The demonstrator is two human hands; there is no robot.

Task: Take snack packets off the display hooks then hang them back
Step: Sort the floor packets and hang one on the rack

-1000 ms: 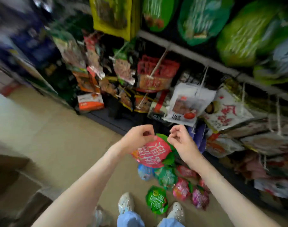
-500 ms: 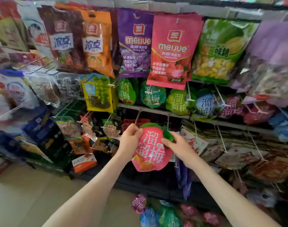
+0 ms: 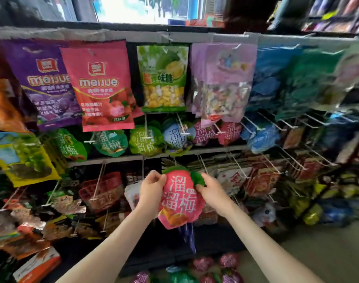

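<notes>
1. The left hand (image 3: 151,187) pinches the upper left edge of the pink packet (image 3: 179,201).
2. The right hand (image 3: 212,190) grips its upper right edge at the green leaf.
3. The packet hangs between both hands, below the row of round packets (image 3: 146,140) on hooks (image 3: 147,137).

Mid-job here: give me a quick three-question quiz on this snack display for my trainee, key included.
1. True or false: the round pink foil packet with a green leaf top already hangs on a hook.
2. Of the left hand and right hand, which grips that packet? A. left only B. right only C. both
3. Fill in: more round foil packets lie on the ___ at the bottom of the view.
Key: 1 false; 2 C; 3 floor.
</notes>
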